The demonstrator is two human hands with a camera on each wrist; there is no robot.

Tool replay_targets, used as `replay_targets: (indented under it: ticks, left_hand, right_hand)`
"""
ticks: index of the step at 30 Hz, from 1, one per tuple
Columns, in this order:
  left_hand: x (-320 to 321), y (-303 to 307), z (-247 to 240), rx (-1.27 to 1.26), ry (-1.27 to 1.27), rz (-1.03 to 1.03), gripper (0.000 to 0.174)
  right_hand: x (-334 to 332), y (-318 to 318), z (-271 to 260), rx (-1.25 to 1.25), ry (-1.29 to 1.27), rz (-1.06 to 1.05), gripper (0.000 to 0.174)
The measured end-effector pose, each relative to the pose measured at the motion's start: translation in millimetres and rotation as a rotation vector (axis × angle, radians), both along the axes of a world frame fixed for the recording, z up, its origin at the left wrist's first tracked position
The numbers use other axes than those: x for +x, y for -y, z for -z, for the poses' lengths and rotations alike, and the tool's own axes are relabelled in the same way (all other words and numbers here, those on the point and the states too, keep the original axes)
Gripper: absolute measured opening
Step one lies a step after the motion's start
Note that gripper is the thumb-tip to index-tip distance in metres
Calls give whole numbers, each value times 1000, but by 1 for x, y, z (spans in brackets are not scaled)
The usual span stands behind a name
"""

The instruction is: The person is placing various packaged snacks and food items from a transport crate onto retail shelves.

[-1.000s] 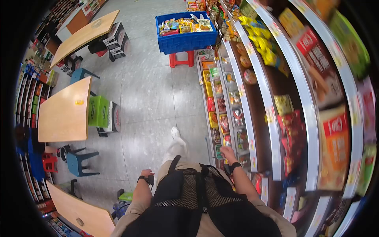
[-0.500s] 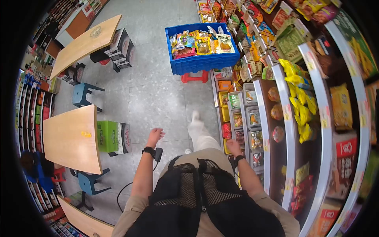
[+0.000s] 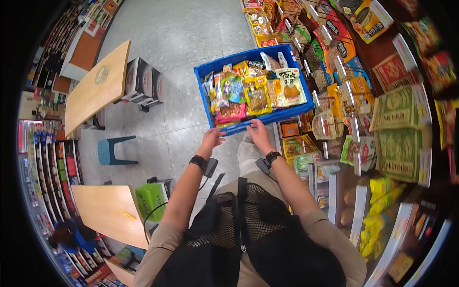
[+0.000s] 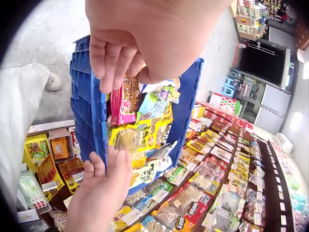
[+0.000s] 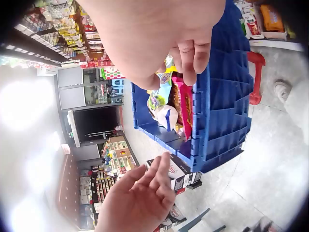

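A blue plastic crate [image 3: 282, 115] stands in front of me, filled with several snack packets. Among them are a white pouch [image 3: 289, 88], a yellow bag [image 3: 257, 98] and a pink packet [image 3: 230, 114]. My left hand [image 3: 210, 142] is at the near rim toward the left corner, its fingers loosely bent. Close beside it, my right hand [image 3: 260, 137] reaches the same rim nearer the middle. In the right wrist view, the right fingertips [image 5: 189, 76] hang right over the rim, thumb apart from them. Neither hand holds a packet.
A red stool [image 5: 256, 79] shows under the crate. Shelves of bagged foods [image 3: 399, 134] run along the right. Wooden tables [image 3: 103, 208], a blue stool [image 3: 112, 149], cartons [image 3: 142, 83] and a green box [image 3: 150, 201] stand on the left.
I have walked forward, and the crate is now much closer. Both hands have come from beside my body to its near rim. The tables and shelves have shifted back past me.
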State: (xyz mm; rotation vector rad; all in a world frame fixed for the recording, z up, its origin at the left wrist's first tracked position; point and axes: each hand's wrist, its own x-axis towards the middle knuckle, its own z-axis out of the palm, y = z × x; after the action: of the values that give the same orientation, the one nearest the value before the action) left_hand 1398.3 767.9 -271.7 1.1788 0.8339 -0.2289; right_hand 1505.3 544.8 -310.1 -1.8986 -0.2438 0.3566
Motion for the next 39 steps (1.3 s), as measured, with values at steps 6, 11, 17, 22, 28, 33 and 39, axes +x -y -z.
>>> replay_targets:
  ticks: [6, 11, 17, 22, 28, 33, 39]
  left_hand:
    - [80, -4, 39, -36, -153, -77, 42]
    - [92, -17, 53, -408, -144, -228, 41]
    - [97, -50, 46, -541, -171, -193, 34]
    - [101, -97, 6, -764, -67, -72, 34]
    - [90, -171, -4, -755, -85, 383, 35]
    - [81, -240, -72, -752, 50, 568, 34]
    - [81, -335, -100, -952, 235, 229, 47]
  right_hand:
    - [52, -52, 38, 51, -316, -28, 34]
    - [56, -60, 52, 166, -708, 3, 34]
    - [63, -92, 37, 40, -587, 91, 26]
    - [59, -116, -34, -35, -320, 171, 27]
    - [31, -201, -179, 65, -215, 305, 24]
    - [9, -320, -239, 72, 66, 70, 25]
    - [-5, -412, -274, 146, 143, -237, 25]
